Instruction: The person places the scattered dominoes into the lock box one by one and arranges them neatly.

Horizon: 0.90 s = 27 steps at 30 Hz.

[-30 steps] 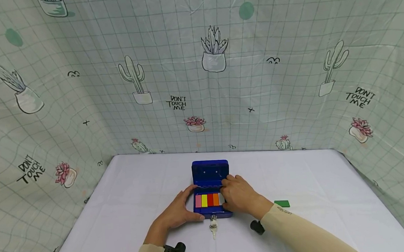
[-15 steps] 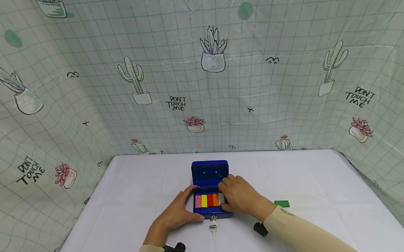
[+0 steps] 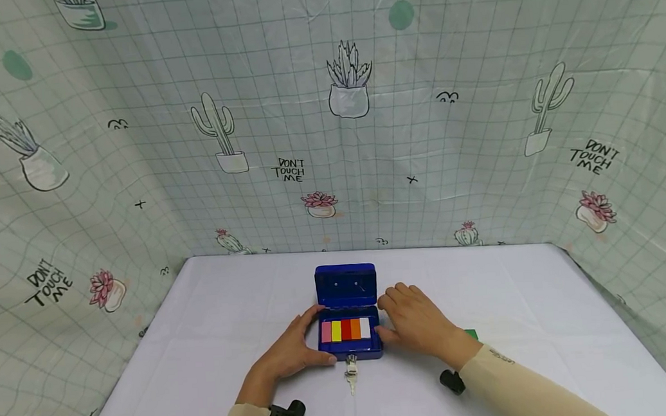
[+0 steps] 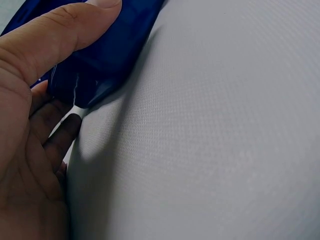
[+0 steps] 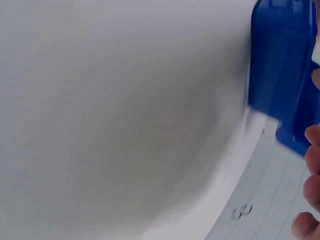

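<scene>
A blue metal cash box (image 3: pixel 369 354) stands with its lid (image 3: pixel 345 286) raised. Inside lie coloured blocks side by side: pink (image 3: pixel 326 332), yellow (image 3: pixel 336 331), red (image 3: pixel 346 330), orange (image 3: pixel 356 329) and white (image 3: pixel 365 328). Keys (image 3: pixel 352 375) hang from the lock in front. My left hand (image 3: pixel 287 350) grips the box's left side, thumb at the front corner and fingers toward the back; the left wrist view shows the thumb across the blue wall (image 4: pixel 100 55). My right hand (image 3: pixel 415 321) is beside the box's right edge with fingers loosely bent, holding nothing.
A green block (image 3: pixel 471 334) lies on the white table (image 3: pixel 245 285), partly hidden by the right wrist. Behind the table hangs a cloth backdrop (image 3: pixel 364 154) printed with cacti. A black wrist camera (image 3: pixel 452 381) sits under the right forearm.
My right hand has moved right, off the blocks to just outside the box, and the white block now shows whole. The right forearm now partly covers the green block. The left hand stays put.
</scene>
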Motion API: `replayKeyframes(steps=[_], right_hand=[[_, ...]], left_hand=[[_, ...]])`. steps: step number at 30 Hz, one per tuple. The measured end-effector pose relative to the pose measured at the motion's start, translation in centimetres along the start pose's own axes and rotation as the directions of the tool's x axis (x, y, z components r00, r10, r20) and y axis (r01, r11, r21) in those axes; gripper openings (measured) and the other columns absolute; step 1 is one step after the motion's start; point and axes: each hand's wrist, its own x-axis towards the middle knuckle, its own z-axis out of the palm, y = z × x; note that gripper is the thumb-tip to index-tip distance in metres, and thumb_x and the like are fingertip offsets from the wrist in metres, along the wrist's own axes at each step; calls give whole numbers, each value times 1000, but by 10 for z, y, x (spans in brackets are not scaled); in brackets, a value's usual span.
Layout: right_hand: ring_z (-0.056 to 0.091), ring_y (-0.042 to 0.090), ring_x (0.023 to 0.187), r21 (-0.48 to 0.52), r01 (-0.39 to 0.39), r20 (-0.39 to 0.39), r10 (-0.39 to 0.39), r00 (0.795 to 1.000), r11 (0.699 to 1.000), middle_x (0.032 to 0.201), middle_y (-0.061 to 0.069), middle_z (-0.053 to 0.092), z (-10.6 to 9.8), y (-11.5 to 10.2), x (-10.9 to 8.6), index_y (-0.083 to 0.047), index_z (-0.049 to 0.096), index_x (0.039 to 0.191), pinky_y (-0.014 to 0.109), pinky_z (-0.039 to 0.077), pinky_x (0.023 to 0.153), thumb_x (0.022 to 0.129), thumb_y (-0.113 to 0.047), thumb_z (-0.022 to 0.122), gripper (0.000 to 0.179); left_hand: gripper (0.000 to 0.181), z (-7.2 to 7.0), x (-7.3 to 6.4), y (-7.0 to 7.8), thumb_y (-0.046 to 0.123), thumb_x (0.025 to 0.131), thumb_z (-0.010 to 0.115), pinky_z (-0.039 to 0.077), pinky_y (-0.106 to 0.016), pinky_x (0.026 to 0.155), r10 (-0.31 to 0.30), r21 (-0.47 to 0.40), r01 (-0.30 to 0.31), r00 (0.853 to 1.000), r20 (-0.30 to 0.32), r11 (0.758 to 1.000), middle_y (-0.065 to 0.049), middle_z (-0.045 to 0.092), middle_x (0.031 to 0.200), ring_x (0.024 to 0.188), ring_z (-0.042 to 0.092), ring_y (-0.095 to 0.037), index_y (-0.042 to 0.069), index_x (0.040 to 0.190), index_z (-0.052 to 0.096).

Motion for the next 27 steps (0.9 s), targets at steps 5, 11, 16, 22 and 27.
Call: replayKeyframes(steps=[5,11,16,22,27], right_hand=[[52,18,87,-18,-27,-19,26,999,999,94,0,65,-6,26,-27,-11,68,103,33,43,74,89,-39,78,33],[51,18,87,-52,-82,30,84,996,995,96,0,64,-16,57,-70,-9,70,105,35,44,75,86,-41,82,39],[47,15,87,-59,-133,124,139,983,989,95,-5,59,-20,73,-100,-11,70,106,33,40,73,86,-45,81,41],[45,13,85,-77,-168,165,179,970,983,89,-9,54,-21,79,-123,-13,69,102,32,39,71,87,-46,80,38],[45,14,84,-101,-169,143,183,973,980,88,-7,54,-25,77,-135,-12,69,100,34,41,70,86,-45,81,37]], left_hand=[[107,2,0,1,36,71,98,26,-76,119,0,1,0,1000,-5,1000,-15,38,168,152,37,-44,29,161,41],[107,2,-1,1,36,71,98,27,-77,119,-4,13,4,1000,-12,1000,-15,38,168,152,38,-44,29,160,41],[107,1,-2,2,36,71,98,27,-78,117,-7,25,7,1000,-17,1000,-16,37,169,152,36,-46,29,161,41],[108,2,-2,2,37,70,98,27,-78,117,-13,24,13,1000,-18,1000,-16,36,169,154,35,-46,31,161,40],[108,2,-2,2,36,71,98,26,-78,118,-10,8,10,1000,-11,1000,-16,35,169,153,36,-45,30,161,40]])
